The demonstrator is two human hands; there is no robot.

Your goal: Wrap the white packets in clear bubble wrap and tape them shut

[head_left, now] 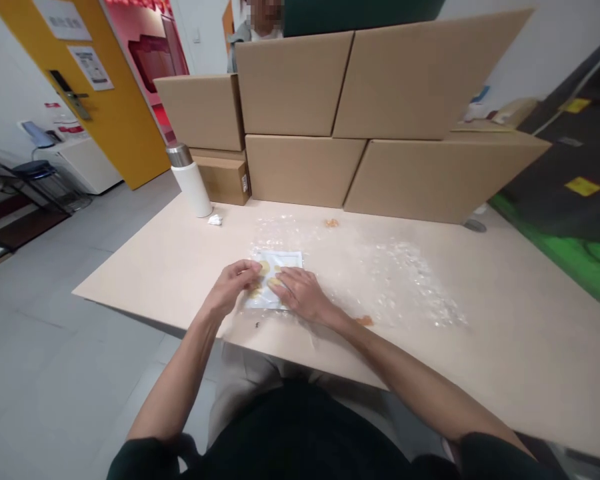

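Note:
A flat white packet with yellow printed shapes (291, 259) lies on a sheet of clear bubble wrap (277, 230) near the table's front edge. At the packet's left edge is my left hand (231, 287), its thumb and fingertips closed together on that edge. My right hand (303, 293) rests palm down over the packet's right half, fingers stretched out and covering part of the print. The bubble wrap spreads out to the right of both hands, crumpled and shiny. Whether the left fingertips also catch some wrap cannot be seen.
Large cardboard boxes (300, 87) are stacked along the table's (505, 333) back edge. A white bottle (193, 190) with a metal cap stands at back left, beside a crumpled white scrap (215, 219). Orange tape pieces (331, 223) lie on the wrap. A person is behind the boxes.

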